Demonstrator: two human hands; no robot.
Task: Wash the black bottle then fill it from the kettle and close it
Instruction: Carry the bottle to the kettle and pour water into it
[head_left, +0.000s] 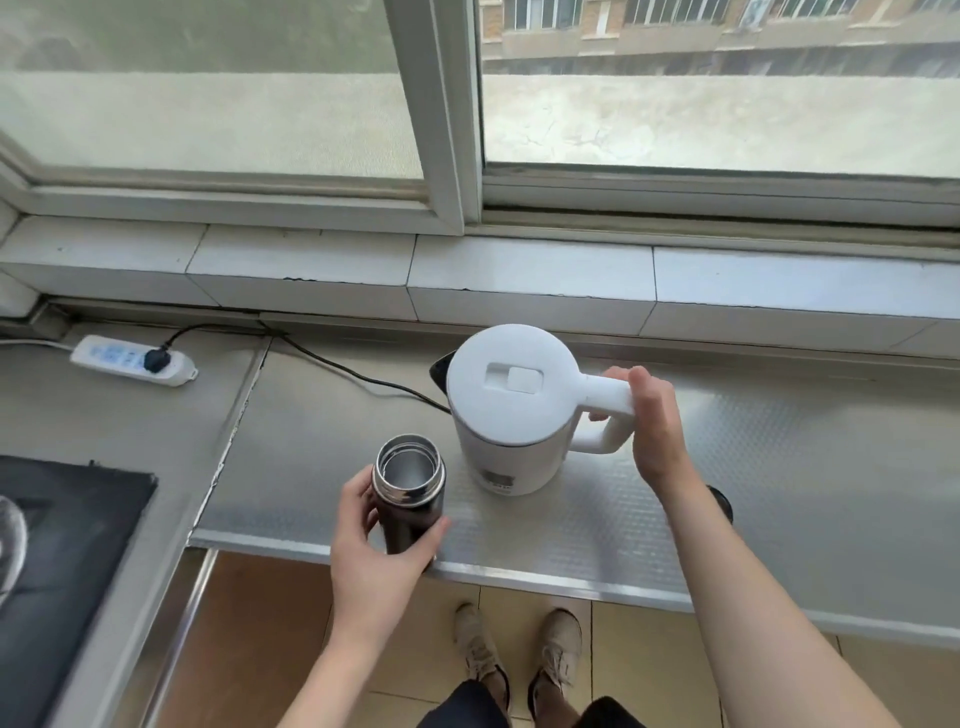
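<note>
Bright daylight from the window (717, 93), glare on the counter (779, 467), wide-angle bending at edges.

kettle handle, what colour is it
White, like the kettle body; its handle shows best in the head view, held by the right hand.

There was a single view, from a camera worn on the person's head. It looked steeply down and forward, over the near edge of the metal surface (727, 493) toward the window (675, 104) behind its far edge. It sat close: both forearms reached up from the bottom of the frame, and the person's shoes (519, 654) on the floor showed straight below. The wide lens bowed the sill (519, 280) and the surface's edges. No second view overlapped it.
</note>
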